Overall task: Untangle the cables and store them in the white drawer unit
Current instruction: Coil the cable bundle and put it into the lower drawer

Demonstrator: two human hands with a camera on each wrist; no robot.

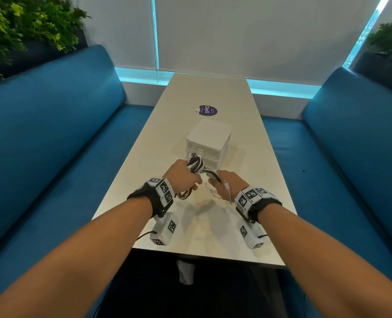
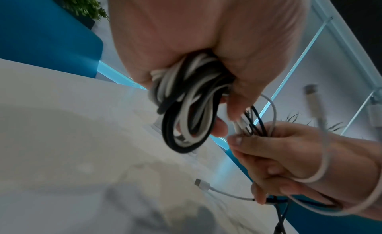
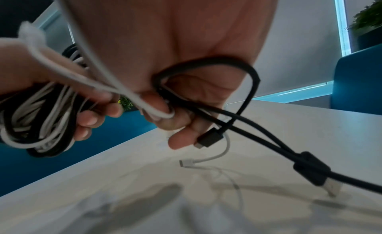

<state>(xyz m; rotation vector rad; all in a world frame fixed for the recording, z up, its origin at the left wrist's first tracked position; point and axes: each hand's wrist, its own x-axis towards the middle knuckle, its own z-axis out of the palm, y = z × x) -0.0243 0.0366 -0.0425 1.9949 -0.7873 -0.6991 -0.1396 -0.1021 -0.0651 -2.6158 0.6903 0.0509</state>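
At the lower centre of the head view the left hand (image 1: 183, 175) is gripping a bundle of black and white cables (image 1: 195, 165), fingers curled round the coils, while just to its right the right hand (image 1: 226, 183) is pinching several loose strands, a white one (image 3: 115, 88) looped over its fingers and a black one (image 3: 208, 69) arching past the thumb. The whole tangle is hanging in the air between the two hands, just above the table (image 1: 204, 228), with a white plug (image 2: 201, 183) dangling close to the surface. These cables are looking light, soft and floppy, smooth enough to slip through a loose grip, so taking hold at the stiffer plug ends, such as the black connector (image 3: 209, 138) near the right fingertips, and feeding each lead back through the loops is probably the safest way; hard tugging is likely to tighten the knots. Just beyond the hands, at frame centre, the white drawer unit (image 1: 210, 140) is standing on the pale, smooth tabletop, and I cannot tell whether a drawer is open. Farther up a round purple sticker (image 1: 206, 110) is lying flat. Blue benches (image 1: 52, 125) are flanking both sides, with plants (image 1: 18, 26) in the upper corners and a blind-covered window (image 1: 247, 35) at the back.
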